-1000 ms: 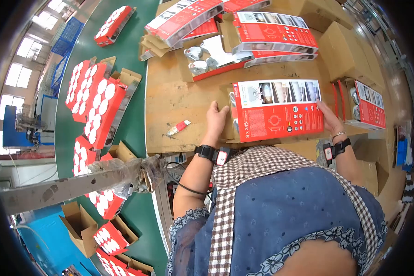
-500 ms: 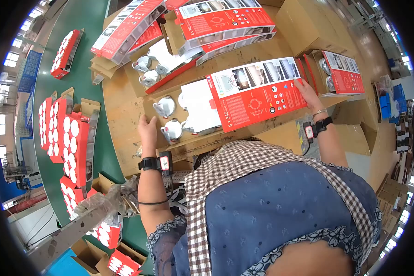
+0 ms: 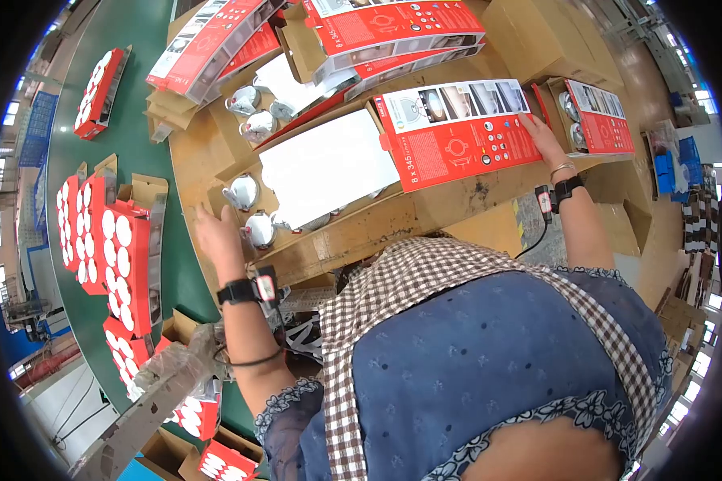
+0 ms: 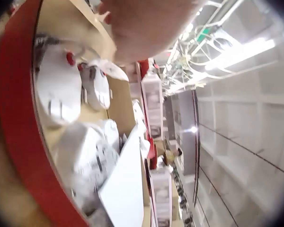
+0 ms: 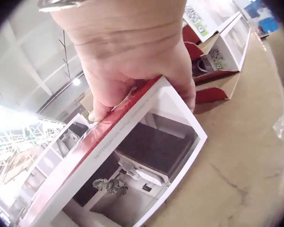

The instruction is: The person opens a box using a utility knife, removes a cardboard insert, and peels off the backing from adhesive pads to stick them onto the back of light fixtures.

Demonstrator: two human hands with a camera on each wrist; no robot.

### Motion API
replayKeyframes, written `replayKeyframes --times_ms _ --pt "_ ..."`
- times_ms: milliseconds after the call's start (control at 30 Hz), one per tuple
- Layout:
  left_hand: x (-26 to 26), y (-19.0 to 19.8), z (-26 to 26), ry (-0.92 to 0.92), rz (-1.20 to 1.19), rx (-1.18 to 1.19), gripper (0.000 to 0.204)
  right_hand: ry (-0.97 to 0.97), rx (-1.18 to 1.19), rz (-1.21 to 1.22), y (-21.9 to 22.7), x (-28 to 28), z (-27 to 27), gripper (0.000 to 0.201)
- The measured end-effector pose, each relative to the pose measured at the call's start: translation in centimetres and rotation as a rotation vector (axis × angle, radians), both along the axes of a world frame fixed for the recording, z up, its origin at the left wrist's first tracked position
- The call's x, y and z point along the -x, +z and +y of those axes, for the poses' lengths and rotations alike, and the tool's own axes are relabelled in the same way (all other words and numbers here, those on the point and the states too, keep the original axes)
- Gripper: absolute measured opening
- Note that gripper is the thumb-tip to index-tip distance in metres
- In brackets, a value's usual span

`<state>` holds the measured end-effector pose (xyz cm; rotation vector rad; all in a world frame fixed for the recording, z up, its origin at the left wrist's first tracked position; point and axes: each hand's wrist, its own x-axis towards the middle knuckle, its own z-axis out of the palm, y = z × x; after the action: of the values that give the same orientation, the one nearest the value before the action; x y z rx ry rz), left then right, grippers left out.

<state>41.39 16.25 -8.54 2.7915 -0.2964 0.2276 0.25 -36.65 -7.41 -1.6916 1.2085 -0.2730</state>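
My right hand (image 3: 545, 146) grips the right end of a red and white printed box (image 3: 457, 152), thumb and fingers on opposite sides of its corner in the right wrist view. Out of the box's left end extends a long cardboard tray (image 3: 337, 240). Silver and white round lamps (image 3: 245, 191) lie in it, partly under a white insert sheet (image 3: 329, 168). At the tray's left end, my left hand (image 3: 221, 240) holds the end wall, thumb and fingers apart. The left wrist view shows this hand (image 4: 151, 28) above white lamps (image 4: 59, 85); its fingertips are mostly hidden.
More printed boxes (image 3: 401, 32) are stacked behind, beside another open tray with lamps (image 3: 258, 126). A smaller opened box (image 3: 602, 120) stands at right, before a plain carton (image 3: 545, 40). Red boxes with white circles (image 3: 120, 256) line the green surface (image 3: 148, 80) at left.
The tray has come out of the printed box to the left, uncovering the lamps and white sheet. My left hand has moved left with it; the right hand stays on the box's right end.
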Motion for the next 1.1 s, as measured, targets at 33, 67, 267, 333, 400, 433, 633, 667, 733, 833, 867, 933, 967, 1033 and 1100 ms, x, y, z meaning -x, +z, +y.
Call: replayKeyframes --times_ms 33,67,267,333,400,433,633,667,733,833,867,933,967,1033,1100 --pt "0.8 1.1 -1.2 -0.006 -0.003 0.001 0.040 -0.006 0.001 -0.003 -0.1 -0.1 -0.3 0.061" --pt "1.6 1.7 -2.3 -0.101 -0.163 -0.010 0.043 0.065 0.159 0.080 -0.3 0.0 -0.4 0.062" --pt "5.2 1.0 -7.0 -0.162 0.378 0.332 0.037 0.145 1.040 0.230 2.2 -2.4 6.9 0.063" --pt "3.9 -1.7 -6.1 -0.215 0.480 0.521 0.027 0.409 1.037 0.081 5.6 -4.9 13.1 0.064" --pt "3.5 -2.7 -5.9 -0.183 0.463 0.619 0.021 0.787 1.070 -0.043 6.0 -7.2 18.1 0.062" --pt "3.3 -3.0 -5.6 -0.179 0.345 0.690 0.019 0.970 1.131 -0.109 5.2 -8.2 19.6 0.060" --pt "3.0 -3.1 -2.3 -0.062 0.282 1.065 0.028 1.111 1.118 -0.160 2.3 -12.3 20.6 0.008" --pt "2.8 -3.1 -2.4 -0.065 0.293 1.061 0.028 1.107 1.110 -0.150 2.5 -12.2 20.2 0.008" --pt "1.9 -3.2 -2.5 -0.048 0.215 0.910 0.025 1.231 1.148 -0.078 3.1 -11.8 19.0 0.003" --pt "-0.2 -3.5 -2.2 -0.064 0.153 0.785 0.024 1.149 1.125 -0.109 5.1 -8.7 16.4 0.001" --pt "-1.3 -3.8 -1.7 -0.066 0.162 0.785 0.024 1.094 1.103 -0.100 5.7 -7.7 15.8 0.001" --pt "-3.4 -4.7 -0.6 -0.090 0.141 0.801 0.024 1.130 1.143 -0.006 6.4 -7.2 15.4 0.003" --pt "-4.0 -4.7 -0.6 -0.076 0.125 0.841 0.023 1.134 1.116 -0.011 6.5 -7.0 15.4 0.004" --pt "-3.4 -2.2 -1.8 -0.076 0.141 1.028 0.023 1.142 1.089 -0.013 6.5 -7.3 15.0 0.004" --pt "-0.9 1.5 -3.6 -0.108 0.173 1.237 0.022 1.044 1.058 -0.070 5.9 -7.7 15.5 0.004"
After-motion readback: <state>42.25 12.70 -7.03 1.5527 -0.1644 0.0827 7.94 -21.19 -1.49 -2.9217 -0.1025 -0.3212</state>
